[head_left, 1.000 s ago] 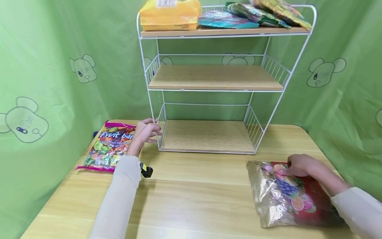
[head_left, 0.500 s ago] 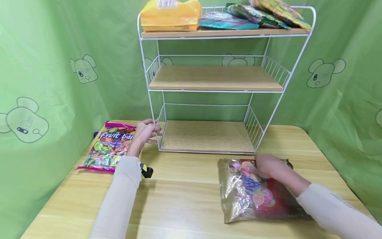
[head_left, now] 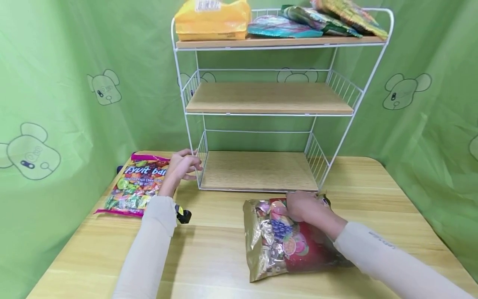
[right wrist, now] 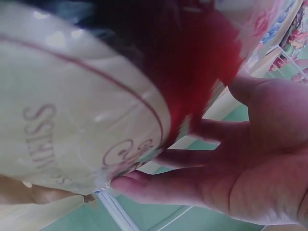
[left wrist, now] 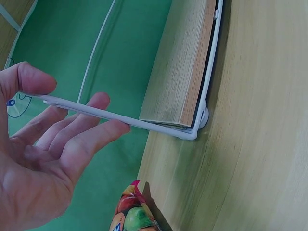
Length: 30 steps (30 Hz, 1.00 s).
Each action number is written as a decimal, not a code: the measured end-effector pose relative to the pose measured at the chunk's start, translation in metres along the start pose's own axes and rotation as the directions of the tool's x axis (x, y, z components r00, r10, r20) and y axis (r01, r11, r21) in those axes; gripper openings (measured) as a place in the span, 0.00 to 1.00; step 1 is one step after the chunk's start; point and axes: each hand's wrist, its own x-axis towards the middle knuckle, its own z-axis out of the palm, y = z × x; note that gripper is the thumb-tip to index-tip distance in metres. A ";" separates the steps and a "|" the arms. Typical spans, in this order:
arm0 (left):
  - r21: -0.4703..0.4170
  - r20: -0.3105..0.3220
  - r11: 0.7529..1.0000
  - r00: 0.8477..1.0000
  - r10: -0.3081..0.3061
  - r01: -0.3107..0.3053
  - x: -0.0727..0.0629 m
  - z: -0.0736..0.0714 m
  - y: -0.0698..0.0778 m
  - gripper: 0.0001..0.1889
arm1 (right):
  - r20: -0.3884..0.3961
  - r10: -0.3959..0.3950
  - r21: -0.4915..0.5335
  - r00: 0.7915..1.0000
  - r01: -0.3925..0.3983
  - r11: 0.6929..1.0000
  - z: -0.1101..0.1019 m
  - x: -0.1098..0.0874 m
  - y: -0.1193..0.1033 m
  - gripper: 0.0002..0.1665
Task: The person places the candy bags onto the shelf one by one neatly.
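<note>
A white wire rack (head_left: 269, 98) with wooden shelves stands at the back of the table. My left hand (head_left: 181, 167) holds its lower left upright; in the left wrist view the thumb and fingertips lie on opposite sides of the white rod (left wrist: 115, 117). My right hand (head_left: 304, 208) grips the upper edge of a gold and red candy bag (head_left: 298, 259) printed with fruit, in front of the rack. Wrapped sweets show through its clear part. In the right wrist view, the bag (right wrist: 202, 57) lies between thumb and fingers, and it hides part of the fingers.
A colourful fruit candy bag (head_left: 128, 193) lies left of the rack, partly behind my left forearm. The top shelf bears a yellow pack (head_left: 213, 23), a blue pack (head_left: 281, 27) and other bags. Green curtains (head_left: 48, 83) enclose the wooden table (head_left: 216, 257).
My right hand has carried the candy bag leftward over the table, from the right side to before the rack's right half. The left hand has stayed on the upright.
</note>
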 end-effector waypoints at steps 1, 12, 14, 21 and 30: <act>-0.003 0.001 1.000 1.000 -0.003 0.003 0.000 0.000 0.000 0.24 | 0.007 0.006 0.009 1.000 -0.006 1.000 0.000 0.000 0.000 0.36; -0.004 0.004 1.000 1.000 0.003 -0.003 0.000 0.001 -0.001 0.23 | 0.079 -0.077 0.224 0.994 0.057 0.973 -0.015 -0.003 0.021 0.50; -0.004 0.004 1.000 1.000 0.004 -0.004 0.000 0.001 0.000 0.23 | 0.058 -0.082 0.248 0.995 0.065 0.966 -0.018 -0.003 0.027 0.47; 0.002 0.005 1.000 1.000 0.004 -0.004 -0.001 0.000 0.000 0.22 | -0.045 -0.096 0.415 0.994 0.106 0.904 -0.022 -0.012 0.058 0.42; 0.002 -0.003 1.000 1.000 0.002 -0.002 0.000 0.000 -0.001 0.24 | -0.013 -0.049 0.486 0.999 0.049 0.872 -0.014 -0.020 0.100 0.51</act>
